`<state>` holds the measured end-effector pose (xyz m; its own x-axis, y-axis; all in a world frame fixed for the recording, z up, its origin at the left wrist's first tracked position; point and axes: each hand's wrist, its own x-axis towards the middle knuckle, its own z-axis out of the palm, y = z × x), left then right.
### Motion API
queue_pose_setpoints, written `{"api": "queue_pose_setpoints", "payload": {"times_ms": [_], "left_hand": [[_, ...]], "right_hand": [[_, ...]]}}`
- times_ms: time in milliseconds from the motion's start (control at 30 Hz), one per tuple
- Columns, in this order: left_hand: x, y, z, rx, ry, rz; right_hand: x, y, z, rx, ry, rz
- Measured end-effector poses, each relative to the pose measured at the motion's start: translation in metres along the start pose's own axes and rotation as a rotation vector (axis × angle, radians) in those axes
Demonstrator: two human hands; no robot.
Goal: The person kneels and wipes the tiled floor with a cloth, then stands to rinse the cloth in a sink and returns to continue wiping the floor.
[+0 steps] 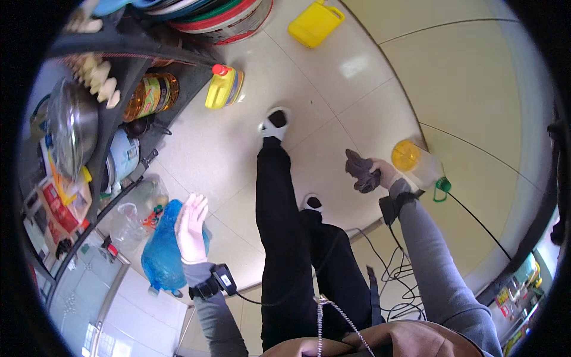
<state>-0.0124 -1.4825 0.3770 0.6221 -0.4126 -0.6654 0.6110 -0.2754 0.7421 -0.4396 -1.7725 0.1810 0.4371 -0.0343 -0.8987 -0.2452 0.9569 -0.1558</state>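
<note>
My right hand (384,173) holds a crumpled dark grey cloth (363,172) out over the tiled floor. Just beyond that wrist stands a clear plastic jug with yellow liquid in its base (406,155) and a green cap. My left hand (192,225) is raised at the left, its fingers straight and nothing seen in it. Behind it in the view is a tied blue plastic bag (163,252); whether they touch, I cannot tell.
At the left a dark shelf (171,107) holds an oil bottle (151,97) and a lidded metal pan (73,129). Two yellow jugs (224,87) (316,24) stand on the floor, near stacked basins (223,20). Loops of black cable (401,281) lie at the lower right.
</note>
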Motion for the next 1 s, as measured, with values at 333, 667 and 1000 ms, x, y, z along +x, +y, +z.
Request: {"api": "queue_pose_setpoints", "payload": {"times_ms": [333,667,1000], "left_hand": [[-0.168,-0.004,-0.105,0.214,0.306,-0.101],[-0.154,-0.127,-0.242,0.163,0.499,-0.26],[-0.174,-0.177,-0.26,0.211,0.44,-0.349]], "right_hand": [[0.035,-0.001,0.072,-0.001,0.199,-0.267],[0.285,-0.058,0.09,-1.314,0.725,-0.824],[0.27,0.049,0.158,-1.374,0.453,-0.362]]}}
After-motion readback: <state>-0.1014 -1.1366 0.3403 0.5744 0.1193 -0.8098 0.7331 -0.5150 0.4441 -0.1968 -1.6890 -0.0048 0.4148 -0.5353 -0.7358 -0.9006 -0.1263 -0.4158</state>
